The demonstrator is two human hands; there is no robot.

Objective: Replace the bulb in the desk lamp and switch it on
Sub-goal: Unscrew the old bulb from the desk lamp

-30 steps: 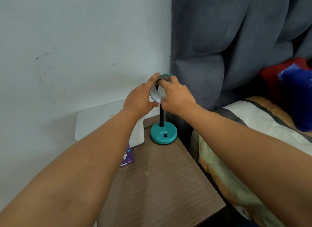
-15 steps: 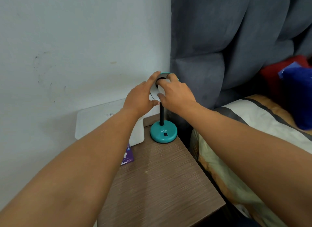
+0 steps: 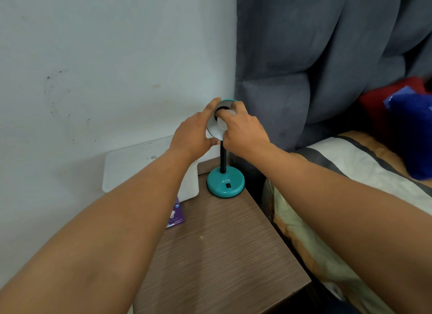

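Note:
A small teal desk lamp stands at the back of the wooden bedside table, its round base marked ATN with a black switch, on a black neck. Its shade faces me, white inside with a teal rim. My left hand grips the shade's left edge, thumb under it and forefinger along the top. My right hand is closed around a white bulb at the dark socket in the shade's middle. Most of the bulb is hidden by my fingers.
A white flat box leans on the wall behind my left forearm. A purple card lies on the wooden table. A grey padded headboard and a bed with a striped cover are to the right.
My right hand has shifted slightly on the bulb, fingers turning around it. The left hand keeps the same hold on the shade. The lamp has not moved.

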